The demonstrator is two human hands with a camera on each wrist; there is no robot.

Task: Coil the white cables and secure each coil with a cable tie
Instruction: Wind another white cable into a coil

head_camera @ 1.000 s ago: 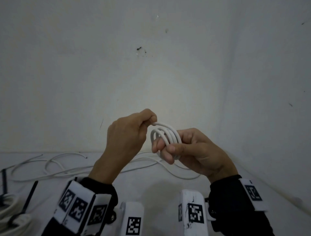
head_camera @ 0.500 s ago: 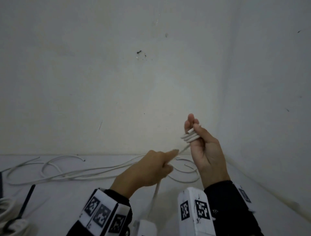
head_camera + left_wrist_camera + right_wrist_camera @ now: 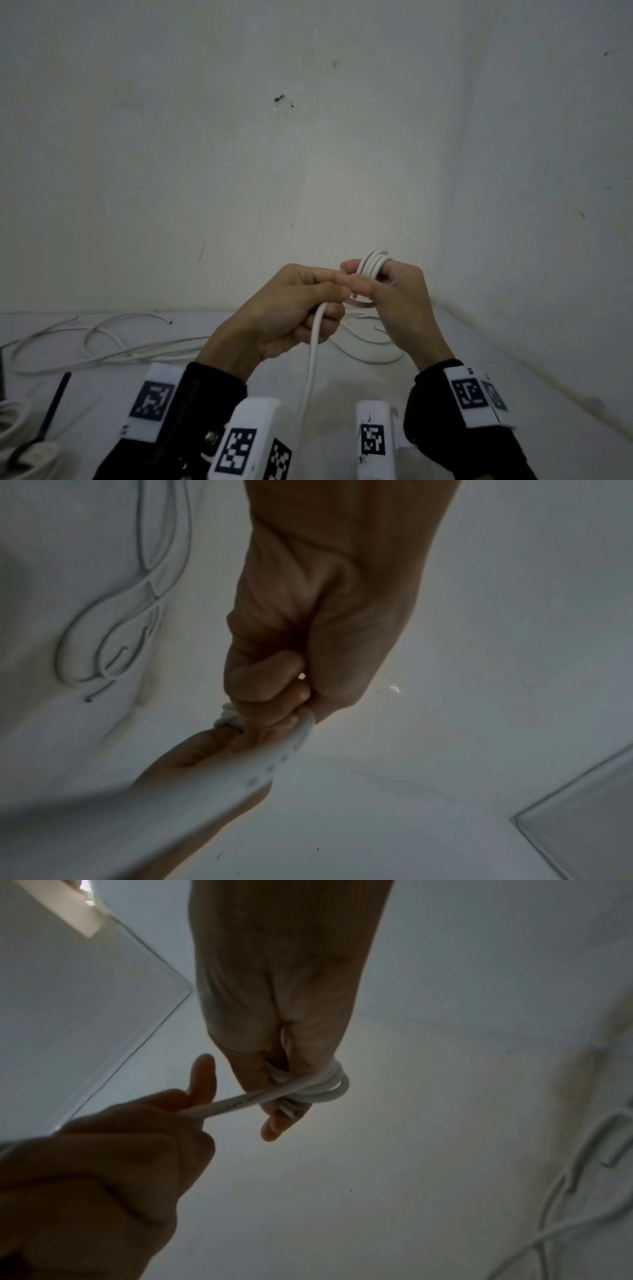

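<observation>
Both hands are raised above the white tabletop (image 3: 239,387), close to the corner of the walls. The right hand (image 3: 397,301) carries a small coil (image 3: 373,262) of white cable wound in several turns around its fingers; the thumb presses the turns from the front, so its grip is closed on the coil. In the right wrist view the loops (image 3: 322,1085) circle the fingers near their tips.

The left hand (image 3: 291,308) touches the right and pinches the free run of the same cable (image 3: 313,356) between thumb and curled fingers; this strand drops toward the person. In the left wrist view that strand (image 3: 240,775) is blurred and close to the lens.

More loose white cable (image 3: 113,346) lies slack on the tabletop at left. A black cable tie (image 3: 54,407) lies near the lower left edge, beside a finished bundle (image 3: 20,455), only partly in view.
</observation>
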